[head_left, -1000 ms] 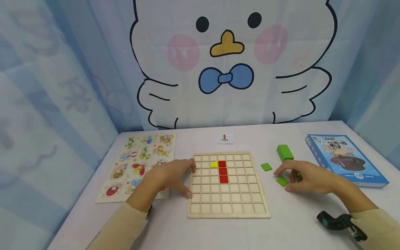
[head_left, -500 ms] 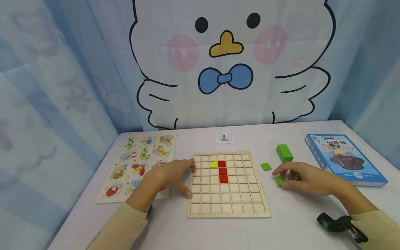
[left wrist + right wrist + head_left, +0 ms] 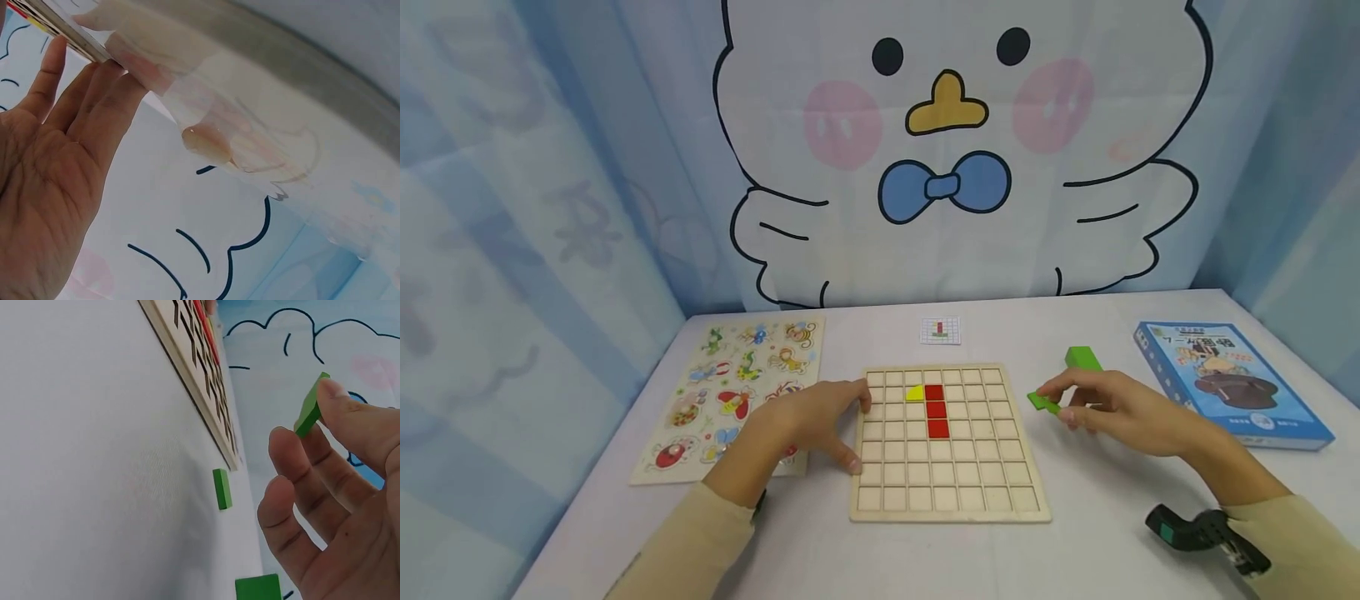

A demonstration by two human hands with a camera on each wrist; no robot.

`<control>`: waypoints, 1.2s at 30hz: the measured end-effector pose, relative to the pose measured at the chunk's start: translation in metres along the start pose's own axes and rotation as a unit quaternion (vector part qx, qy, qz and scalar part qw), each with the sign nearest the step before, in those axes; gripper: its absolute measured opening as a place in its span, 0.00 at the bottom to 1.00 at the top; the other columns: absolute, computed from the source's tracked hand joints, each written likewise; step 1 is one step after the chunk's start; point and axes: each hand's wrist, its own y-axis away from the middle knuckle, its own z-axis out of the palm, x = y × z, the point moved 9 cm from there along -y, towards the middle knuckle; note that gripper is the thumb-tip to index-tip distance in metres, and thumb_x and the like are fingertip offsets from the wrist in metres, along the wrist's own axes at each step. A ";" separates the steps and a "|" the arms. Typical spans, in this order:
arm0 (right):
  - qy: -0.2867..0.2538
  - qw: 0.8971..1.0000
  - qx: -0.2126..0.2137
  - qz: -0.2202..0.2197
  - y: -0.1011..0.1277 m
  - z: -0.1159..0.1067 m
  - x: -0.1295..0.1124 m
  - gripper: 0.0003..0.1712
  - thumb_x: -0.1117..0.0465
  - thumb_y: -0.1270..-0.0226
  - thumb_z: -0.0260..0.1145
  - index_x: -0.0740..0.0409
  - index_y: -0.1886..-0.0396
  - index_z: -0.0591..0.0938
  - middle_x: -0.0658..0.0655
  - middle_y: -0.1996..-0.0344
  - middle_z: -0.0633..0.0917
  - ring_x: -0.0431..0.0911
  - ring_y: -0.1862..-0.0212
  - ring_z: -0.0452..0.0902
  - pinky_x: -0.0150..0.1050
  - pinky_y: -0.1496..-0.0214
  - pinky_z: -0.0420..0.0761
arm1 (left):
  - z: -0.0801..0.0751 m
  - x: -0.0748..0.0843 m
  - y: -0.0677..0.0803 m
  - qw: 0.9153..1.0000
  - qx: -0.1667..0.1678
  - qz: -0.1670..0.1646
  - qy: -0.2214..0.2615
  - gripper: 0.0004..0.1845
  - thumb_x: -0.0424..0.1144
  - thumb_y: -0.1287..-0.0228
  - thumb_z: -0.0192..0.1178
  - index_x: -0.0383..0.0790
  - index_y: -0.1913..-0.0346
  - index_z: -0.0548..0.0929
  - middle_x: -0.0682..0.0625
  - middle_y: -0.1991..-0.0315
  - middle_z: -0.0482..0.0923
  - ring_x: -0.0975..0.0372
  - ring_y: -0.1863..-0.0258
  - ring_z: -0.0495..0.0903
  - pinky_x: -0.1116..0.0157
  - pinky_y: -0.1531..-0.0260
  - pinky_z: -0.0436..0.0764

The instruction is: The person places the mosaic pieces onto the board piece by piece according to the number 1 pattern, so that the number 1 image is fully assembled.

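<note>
My left hand (image 3: 808, 421) rests at the left edge of a wooden grid board (image 3: 887, 498), fingers extended against its rim, as the left wrist view also shows. Three red square tiles (image 3: 936, 409) stand in one column of the board, with a yellow curved-edge tile (image 3: 914, 393) beside the top one. Right of the board, my right hand (image 3: 1120, 410) pinches a green square tile (image 3: 310, 407) between thumb and fingers, raised off the table. Another green tile (image 3: 222, 489) lies near the board's right side. Behind the hand is a green block (image 3: 1081, 357), partly hidden.
A small grid pattern card (image 3: 940, 331) lies behind the board. At the left is a sheet of insect pictures (image 3: 748, 367); a blue box (image 3: 1232, 383) lies at the right. A patterned curtain (image 3: 940, 250) hangs behind the table.
My right hand has picked up the nearer green tile and moved it up and slightly left, close to the other green tile. My left hand stays at the board's edge.
</note>
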 end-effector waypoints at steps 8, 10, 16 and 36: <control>-0.006 0.999 0.030 -0.017 -0.017 0.001 -0.015 0.15 0.63 0.24 0.64 0.55 0.41 0.80 0.57 0.48 0.82 0.50 0.60 0.81 0.40 0.65 0.80 | 0.000 0.000 -0.001 1.000 0.000 -0.003 -0.003 0.36 0.55 0.58 0.84 0.59 0.47 0.73 0.53 0.35 0.75 0.60 0.41 0.73 0.53 0.35 0.73; -0.004 0.999 0.032 -0.020 -0.022 0.001 -0.016 0.15 0.63 0.24 0.65 0.53 0.41 0.80 0.58 0.49 0.82 0.51 0.61 0.81 0.40 0.65 0.81 | 0.000 0.000 -0.001 1.000 -0.002 0.000 -0.003 0.36 0.55 0.58 0.84 0.59 0.47 0.73 0.53 0.35 0.75 0.60 0.42 0.73 0.53 0.35 0.73; -0.026 0.999 0.030 -0.029 -0.039 0.010 -0.015 0.15 0.65 0.25 0.65 0.55 0.42 0.81 0.65 0.47 0.82 0.51 0.61 0.82 0.41 0.64 0.82 | 0.000 0.002 -0.001 1.000 -0.007 -0.002 0.000 0.37 0.55 0.58 0.84 0.59 0.46 0.73 0.53 0.36 0.75 0.59 0.42 0.73 0.53 0.35 0.73; -0.078 0.996 -0.014 -0.043 -0.076 0.043 -0.027 0.18 0.62 0.26 0.68 0.61 0.40 0.80 0.62 0.45 0.82 0.53 0.58 0.82 0.40 0.61 0.83 | 0.000 0.001 -0.002 1.000 -0.006 -0.004 -0.002 0.37 0.56 0.58 0.84 0.58 0.46 0.73 0.53 0.35 0.75 0.60 0.40 0.73 0.53 0.34 0.73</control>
